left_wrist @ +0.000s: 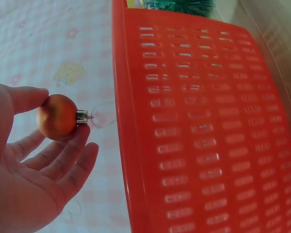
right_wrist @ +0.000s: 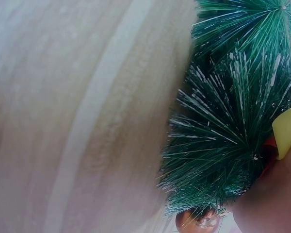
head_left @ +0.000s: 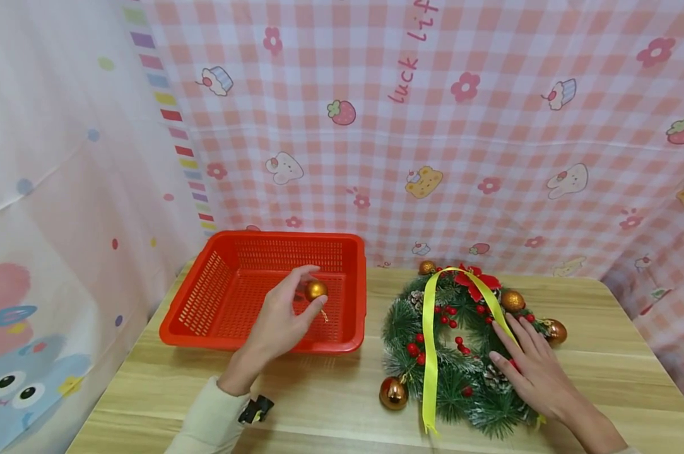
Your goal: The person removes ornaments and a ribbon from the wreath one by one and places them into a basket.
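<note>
Thumb and fingertips of my left hand [head_left: 279, 315] pinch a matte gold bauble [head_left: 316, 290] with a silver cap and a thin hanging loop. In the head view this bauble overlaps the inside of a red plastic basket [head_left: 262, 236]; in the left wrist view the bauble [left_wrist: 57, 116] is beside the basket's slotted wall [left_wrist: 136, 145]. My right hand [head_left: 537, 372] rests on the right side of a green pine wreath [head_left: 401, 328], fingers extended over the yellow ribbon [head_left: 430, 340]. Shiny baubles, red berries, pinecones and a red flower [head_left: 481, 284] decorate the wreath.
A copper bauble [head_left: 394, 393] sticks out at the wreath's lower left, another [head_left: 556, 331] at its right. The basket stands left of the wreath on a wooden table [head_left: 336, 403]. Behind hangs a pink checked cloth [head_left: 387, 151], with a pale printed cloth [head_left: 69, 189] at left.
</note>
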`<state>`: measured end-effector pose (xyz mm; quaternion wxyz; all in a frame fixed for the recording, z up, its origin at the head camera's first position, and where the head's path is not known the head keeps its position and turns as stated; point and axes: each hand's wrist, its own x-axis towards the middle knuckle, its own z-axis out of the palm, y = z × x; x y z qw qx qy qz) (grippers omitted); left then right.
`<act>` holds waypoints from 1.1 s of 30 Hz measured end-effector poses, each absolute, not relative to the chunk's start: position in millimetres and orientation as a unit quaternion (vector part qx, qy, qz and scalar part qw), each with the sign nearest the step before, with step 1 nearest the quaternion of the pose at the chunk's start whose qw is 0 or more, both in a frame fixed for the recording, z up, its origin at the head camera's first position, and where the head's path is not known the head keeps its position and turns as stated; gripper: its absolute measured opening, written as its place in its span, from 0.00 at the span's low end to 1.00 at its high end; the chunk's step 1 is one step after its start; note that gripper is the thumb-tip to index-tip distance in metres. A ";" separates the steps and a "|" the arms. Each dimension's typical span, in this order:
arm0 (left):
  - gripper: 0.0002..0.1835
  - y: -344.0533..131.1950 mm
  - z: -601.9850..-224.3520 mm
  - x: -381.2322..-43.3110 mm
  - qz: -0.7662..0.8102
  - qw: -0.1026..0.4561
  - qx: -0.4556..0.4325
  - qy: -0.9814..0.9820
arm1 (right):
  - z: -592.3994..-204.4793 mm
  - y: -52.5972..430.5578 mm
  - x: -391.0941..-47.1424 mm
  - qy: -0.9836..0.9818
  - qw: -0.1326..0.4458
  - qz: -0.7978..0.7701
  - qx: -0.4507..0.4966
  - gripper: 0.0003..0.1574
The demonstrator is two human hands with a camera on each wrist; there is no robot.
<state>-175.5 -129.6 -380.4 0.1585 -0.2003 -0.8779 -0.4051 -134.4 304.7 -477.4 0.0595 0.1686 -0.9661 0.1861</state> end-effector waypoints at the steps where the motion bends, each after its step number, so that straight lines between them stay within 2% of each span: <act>1: 0.25 -130.7 -380.8 -175.8 -0.403 0.159 -0.198 -0.879 | -477.5 304.7 -134.4 -0.966 0.059 0.186 0.168 0.36; 25: 0.25 -140.6 -390.6 -179.4 -0.393 0.133 -0.176 -0.893 | -479.2 306.2 -134.3 -0.965 0.066 0.189 0.171 0.36; 33: 0.34 -136.1 -394.5 -180.2 -0.361 0.080 -0.154 -0.916 | -479.6 306.3 -135.6 -0.965 0.062 0.189 0.169 0.36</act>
